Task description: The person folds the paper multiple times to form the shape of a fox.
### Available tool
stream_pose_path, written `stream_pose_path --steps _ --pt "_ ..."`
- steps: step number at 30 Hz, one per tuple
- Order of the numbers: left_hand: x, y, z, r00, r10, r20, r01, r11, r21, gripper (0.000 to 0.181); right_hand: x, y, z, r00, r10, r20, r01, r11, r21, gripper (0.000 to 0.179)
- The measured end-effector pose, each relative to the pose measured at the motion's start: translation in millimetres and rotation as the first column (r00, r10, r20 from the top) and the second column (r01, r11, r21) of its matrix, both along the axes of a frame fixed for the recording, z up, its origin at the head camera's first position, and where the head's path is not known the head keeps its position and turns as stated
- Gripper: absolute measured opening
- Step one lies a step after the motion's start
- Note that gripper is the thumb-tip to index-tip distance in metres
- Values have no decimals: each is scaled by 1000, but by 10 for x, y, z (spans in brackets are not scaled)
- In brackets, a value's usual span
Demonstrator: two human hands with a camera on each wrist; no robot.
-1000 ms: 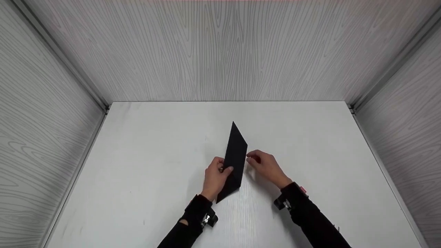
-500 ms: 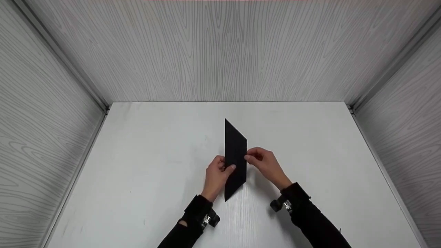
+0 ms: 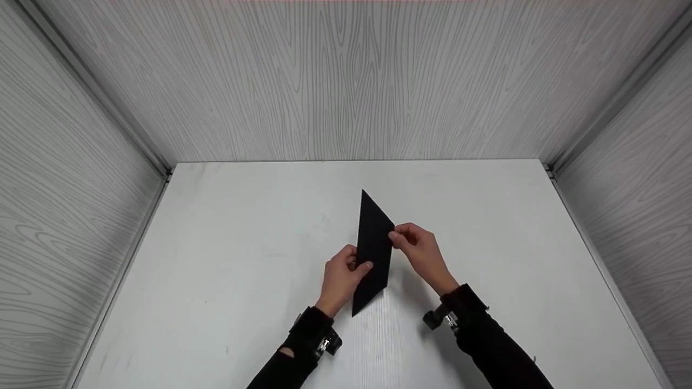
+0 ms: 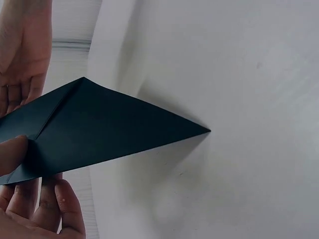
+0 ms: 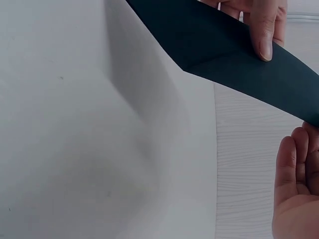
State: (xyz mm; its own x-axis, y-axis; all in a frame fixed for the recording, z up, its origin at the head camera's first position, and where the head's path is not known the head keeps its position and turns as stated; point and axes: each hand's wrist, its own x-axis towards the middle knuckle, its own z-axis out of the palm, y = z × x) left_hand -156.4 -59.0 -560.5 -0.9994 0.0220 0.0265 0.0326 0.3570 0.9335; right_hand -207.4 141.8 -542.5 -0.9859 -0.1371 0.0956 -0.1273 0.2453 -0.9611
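Grey wood-grain panels (image 3: 346, 81) wall you in at the back and on both sides, and your white desk (image 3: 243, 227) fills the space between them. Dark sleeves cover your arms, the left one (image 3: 286, 370) and the right one (image 3: 494, 346) both angling in from the near side. You've got a black folded sheet (image 3: 373, 243) stood up on edge over roughly the middle of the desk; can't tell if its bottom corner actually touches down. Your left hand (image 3: 339, 278) grips it low, thumb on the face and fingers behind. Your right hand (image 3: 424, 254) pinches the right edge, just below the upper corner. Smallest bit: a slanting crease (image 4: 57, 109) near your left thumb, seen from the left wrist.
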Motion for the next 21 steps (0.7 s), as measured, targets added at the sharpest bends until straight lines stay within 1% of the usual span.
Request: stream_pose_path --steps 3,6,10,12,14,16,18,21 --pt "-4 -12 4 1000 -16 4 16 1000 -1 14 -5 -1 38 999 -19 -26 19 1000 -4 9" --pt "-9 -21 34 999 -33 4 33 999 23 14 1 6 78 996 -13 -84 14 1000 4 9" --pt "-28 -25 105 1000 -31 1 31 998 56 17 10 19 132 987 5 -163 0 1000 26 10" --pt "-41 -30 138 1000 -20 -2 20 998 60 17 11 21 154 984 6 -177 -1 1000 29 9" --pt "-49 -38 153 1000 -7 -17 8 998 58 18 14 17 164 985 -1 -172 5 1000 23 9" --pt "-50 -44 163 1000 6 -27 -5 998 57 18 17 13 160 988 -6 -151 7 1000 6 9" --pt "-51 -46 164 999 19 -29 -17 998 63 19 21 11 144 992 -6 -125 4 1000 -11 10" --pt "-48 -45 170 999 32 -25 -30 997 73 20 33 11 110 995 8 -99 -9 1000 -8 10"
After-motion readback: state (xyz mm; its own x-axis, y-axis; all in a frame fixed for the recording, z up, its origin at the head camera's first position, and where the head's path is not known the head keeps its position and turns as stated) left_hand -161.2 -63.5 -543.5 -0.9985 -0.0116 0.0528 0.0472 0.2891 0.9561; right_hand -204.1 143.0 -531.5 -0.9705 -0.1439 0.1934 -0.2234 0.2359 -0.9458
